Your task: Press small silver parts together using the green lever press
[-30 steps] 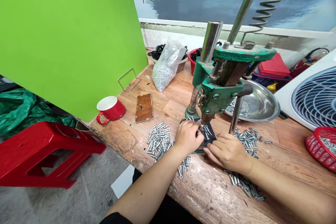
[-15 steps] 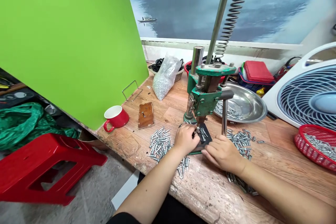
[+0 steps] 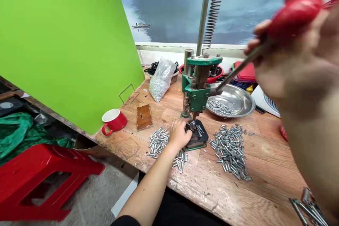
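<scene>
My right hand, blurred and raised high at the right, is closed around the red handle of a lever. The lever's steel rod slopes down to the green hand press. At the press's dark base plate, my left hand has its fingers curled in close under the ram. Its fingertips are partly hidden, and what they pinch is too small to make out. Small eye bolts lie on the plate beside them. A pile of eye bolts spreads left of my left hand.
Metal sleeves are heaped right of the press. Behind stands a steel bowl with more parts. A red mug, a wooden block and a plastic bag occupy the left side. Metal pieces lie at lower right.
My right hand has swung from low beside the base up to the right, lifting the lever from hanging down. My left hand stays at the base. The view has shifted slightly.
</scene>
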Motion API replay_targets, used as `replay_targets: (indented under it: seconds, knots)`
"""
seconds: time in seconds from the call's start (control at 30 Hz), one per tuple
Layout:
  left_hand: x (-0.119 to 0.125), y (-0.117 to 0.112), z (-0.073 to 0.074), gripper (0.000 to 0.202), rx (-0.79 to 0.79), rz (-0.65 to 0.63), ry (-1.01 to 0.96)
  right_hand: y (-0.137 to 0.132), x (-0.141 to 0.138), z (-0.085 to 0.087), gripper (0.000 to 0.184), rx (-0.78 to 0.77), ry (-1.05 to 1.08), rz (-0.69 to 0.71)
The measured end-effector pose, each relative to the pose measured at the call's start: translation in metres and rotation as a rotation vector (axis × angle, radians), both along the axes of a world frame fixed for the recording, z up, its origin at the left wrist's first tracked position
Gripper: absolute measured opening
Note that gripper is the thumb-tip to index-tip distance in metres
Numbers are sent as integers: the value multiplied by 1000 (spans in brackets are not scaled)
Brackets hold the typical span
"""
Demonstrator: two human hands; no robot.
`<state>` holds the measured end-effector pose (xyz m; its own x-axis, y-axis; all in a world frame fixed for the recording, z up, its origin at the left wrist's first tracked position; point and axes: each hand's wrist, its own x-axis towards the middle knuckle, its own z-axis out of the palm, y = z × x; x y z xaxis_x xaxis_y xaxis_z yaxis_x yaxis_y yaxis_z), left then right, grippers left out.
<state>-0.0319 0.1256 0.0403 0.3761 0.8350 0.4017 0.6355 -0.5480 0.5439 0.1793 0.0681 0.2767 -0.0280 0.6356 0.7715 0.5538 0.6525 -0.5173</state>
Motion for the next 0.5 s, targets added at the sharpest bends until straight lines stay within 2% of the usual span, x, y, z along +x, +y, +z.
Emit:
replay_targets:
  seconds: [0.07,0.1,0.13,0.2,0.23,0.27,0.3,0.37,0.43,0.5]
  knots:
    - [-12,6,6,39,-34,27,14,27,-8,6,56,-98,184,149]
    - [-21,8,8,38,-52,44,17,35,-10,-1,51,-148,258,195]
    - [-30,11,9,37,-69,62,18,40,-10,-15,45,-176,315,184]
    - [-48,13,8,37,-101,94,20,39,-9,-61,36,-168,391,44]
    - [-55,13,7,37,-115,106,26,36,-8,-91,32,-138,403,-93]
    - [-60,12,5,36,-126,113,36,32,-8,-123,29,-182,353,-222]
    - [-64,11,3,36,-134,113,50,28,-10,-154,28,-289,248,-278]
    - [-65,8,0,35,-144,108,82,23,-20,-205,28,-431,127,-210]
    - [-61,6,-2,34,-149,106,111,23,-35,-235,32,-539,-61,-118]
    - [-58,5,-2,33,-151,106,127,29,-49,-245,35,-587,-212,-69]
